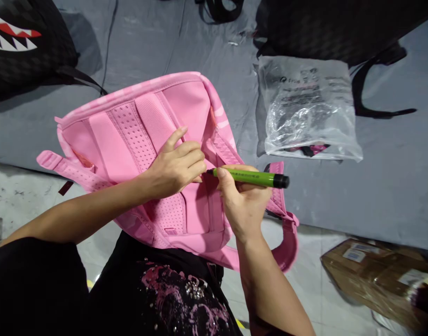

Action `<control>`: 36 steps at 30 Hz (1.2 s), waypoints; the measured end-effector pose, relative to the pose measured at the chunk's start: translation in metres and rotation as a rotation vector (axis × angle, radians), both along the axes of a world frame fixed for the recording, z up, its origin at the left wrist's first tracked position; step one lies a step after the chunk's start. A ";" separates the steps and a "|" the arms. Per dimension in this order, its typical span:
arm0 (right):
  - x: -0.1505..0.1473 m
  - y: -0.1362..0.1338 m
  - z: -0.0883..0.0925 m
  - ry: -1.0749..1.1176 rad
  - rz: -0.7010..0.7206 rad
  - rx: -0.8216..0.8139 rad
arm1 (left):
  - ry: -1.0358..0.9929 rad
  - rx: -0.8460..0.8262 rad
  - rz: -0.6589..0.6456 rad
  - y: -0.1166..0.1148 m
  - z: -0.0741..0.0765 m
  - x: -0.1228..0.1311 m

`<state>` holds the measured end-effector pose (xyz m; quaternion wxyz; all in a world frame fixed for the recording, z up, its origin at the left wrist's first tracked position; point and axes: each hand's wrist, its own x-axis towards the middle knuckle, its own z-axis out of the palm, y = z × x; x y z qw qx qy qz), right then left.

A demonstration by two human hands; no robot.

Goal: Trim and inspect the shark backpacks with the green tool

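Note:
A pink backpack (196, 105) lies tilted on the edge of a grey-covered table, its padded back panel and shoulder straps facing up. My left hand (181, 165) rests on the middle of that panel, fingers bent and closed against the fabric; what lies under the fingertips is hidden. Gripped between the thumb and fingers of my right hand (244, 200) is a green marker pen (251, 177) with a black end. Its dark tip points left and almost meets my left fingertips. One pink strap (291, 238) loops down beside my right wrist.
A clear plastic bag (310, 107) with printing lies on the grey table cover (144, 42). Dark checkered bags stand at the back right and at the left, the left bag (32, 60) bearing a toothy mouth design. Below, a wrapped cardboard box (371, 275) sits on the floor.

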<state>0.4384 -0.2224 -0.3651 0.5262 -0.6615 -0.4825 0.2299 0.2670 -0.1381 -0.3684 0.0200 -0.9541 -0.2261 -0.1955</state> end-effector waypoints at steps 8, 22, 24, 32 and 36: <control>-0.002 0.000 0.004 -0.124 -0.014 0.048 | -0.032 0.049 -0.003 0.000 -0.001 0.001; 0.003 -0.003 -0.004 -0.056 -0.022 0.025 | -0.060 0.159 -0.015 0.002 0.003 0.004; 0.003 -0.004 -0.003 -0.012 -0.004 0.023 | -0.062 0.164 -0.008 0.002 0.003 0.004; 0.001 -0.001 -0.004 0.091 0.043 -0.017 | -0.066 0.170 -0.025 0.005 0.004 0.003; 0.013 -0.014 -0.013 0.084 0.051 -0.045 | 0.027 0.253 -0.141 0.031 0.019 -0.004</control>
